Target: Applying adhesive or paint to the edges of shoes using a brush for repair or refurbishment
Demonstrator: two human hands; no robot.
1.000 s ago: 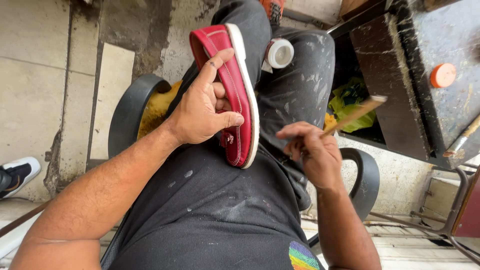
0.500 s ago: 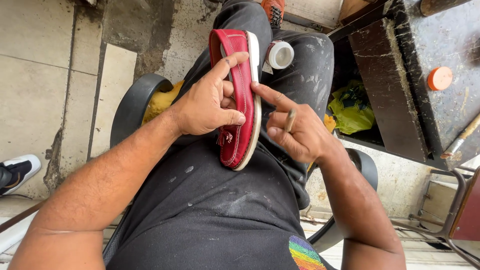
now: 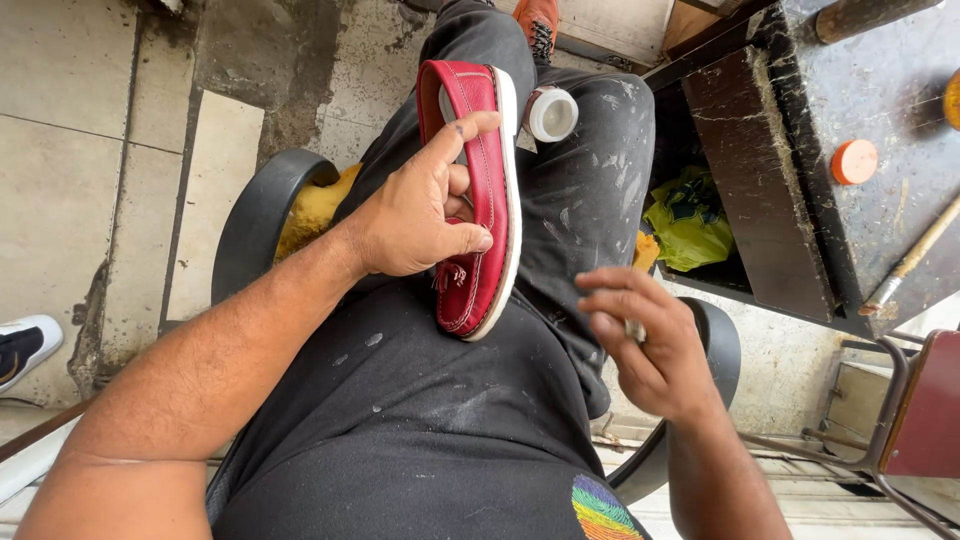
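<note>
A red loafer with a white sole lies on its side across my lap, toe pointing away. My left hand grips it from the left, thumb on the upper and fingers curled into the opening. To the right of the shoe, over my thigh, my right hand hovers clear of it. Its fingers are curled around the pale stub of a thin stick, most of which is hidden. A small white-capped jar rests against my dark trouser leg just beyond the shoe.
I sit on a black round-rimmed chair with a yellow cushion. A dark scuffed worktable at right carries an orange lid and a wooden-handled tool. A yellow-green bag lies under it. At far left is a sneaker.
My right hand came in and touched the shoe's sole, then drew back to the right. The long stick it held out now shows only as a stub. The shoe has tilted more upright.
</note>
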